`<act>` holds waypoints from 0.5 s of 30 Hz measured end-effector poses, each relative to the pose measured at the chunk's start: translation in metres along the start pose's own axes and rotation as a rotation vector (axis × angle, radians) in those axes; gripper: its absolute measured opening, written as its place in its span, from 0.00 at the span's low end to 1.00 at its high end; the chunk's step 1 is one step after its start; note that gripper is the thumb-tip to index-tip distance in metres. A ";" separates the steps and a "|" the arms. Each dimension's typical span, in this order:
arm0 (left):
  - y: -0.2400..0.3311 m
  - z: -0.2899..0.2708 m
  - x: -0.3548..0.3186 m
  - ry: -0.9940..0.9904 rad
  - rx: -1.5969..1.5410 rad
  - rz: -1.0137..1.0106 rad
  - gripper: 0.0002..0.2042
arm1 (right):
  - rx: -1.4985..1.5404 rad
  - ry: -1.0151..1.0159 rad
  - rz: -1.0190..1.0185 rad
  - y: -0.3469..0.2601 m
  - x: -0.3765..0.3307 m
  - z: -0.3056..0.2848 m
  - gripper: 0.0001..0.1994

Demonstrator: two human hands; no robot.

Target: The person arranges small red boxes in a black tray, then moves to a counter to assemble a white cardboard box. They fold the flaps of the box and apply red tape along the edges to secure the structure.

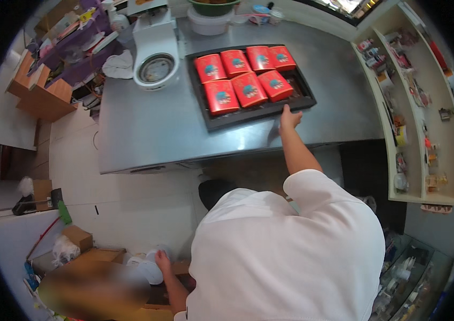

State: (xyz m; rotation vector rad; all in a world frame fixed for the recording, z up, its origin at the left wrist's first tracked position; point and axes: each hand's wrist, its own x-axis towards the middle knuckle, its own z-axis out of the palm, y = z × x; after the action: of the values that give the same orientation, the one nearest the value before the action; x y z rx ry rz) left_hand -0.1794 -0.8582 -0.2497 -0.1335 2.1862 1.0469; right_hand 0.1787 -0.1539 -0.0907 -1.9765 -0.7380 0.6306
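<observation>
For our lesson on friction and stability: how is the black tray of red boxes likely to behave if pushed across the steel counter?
The black tray looks rigid and flat, so it would probably slide rather than tip on the smooth steel counter. With seven red boxes aboard it may feel fairly heavy. The boxes sit loosely, so a sharp shove could shift them. The right hand touches its near edge.

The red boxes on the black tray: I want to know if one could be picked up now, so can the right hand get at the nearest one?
Probably yes. The right hand already rests on the black tray's front rim, and the nearest red box lies just beyond it with nothing between them.
</observation>
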 end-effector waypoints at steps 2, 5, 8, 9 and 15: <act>0.072 -0.029 0.043 0.086 0.125 0.179 0.20 | 0.040 -0.021 0.057 -0.007 -0.019 0.016 0.42; 0.227 -0.041 0.074 0.070 0.151 0.320 0.23 | 0.055 0.063 0.065 0.032 0.028 0.031 0.39; 0.271 -0.093 0.123 0.122 0.164 0.360 0.22 | 0.205 -0.053 0.135 0.009 -0.006 0.034 0.35; 0.255 -0.103 0.149 0.104 0.138 0.338 0.22 | 0.162 -0.016 0.106 0.019 0.011 0.025 0.31; 0.098 -0.177 0.160 -0.172 0.350 0.014 0.12 | 0.181 -0.013 0.296 0.017 -0.052 0.009 0.22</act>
State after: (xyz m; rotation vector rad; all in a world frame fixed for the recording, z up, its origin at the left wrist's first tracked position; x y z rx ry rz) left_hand -0.4328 -0.8881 -0.2113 0.1277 2.1757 0.6422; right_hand 0.1409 -0.1929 -0.1025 -1.9287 -0.3815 0.8550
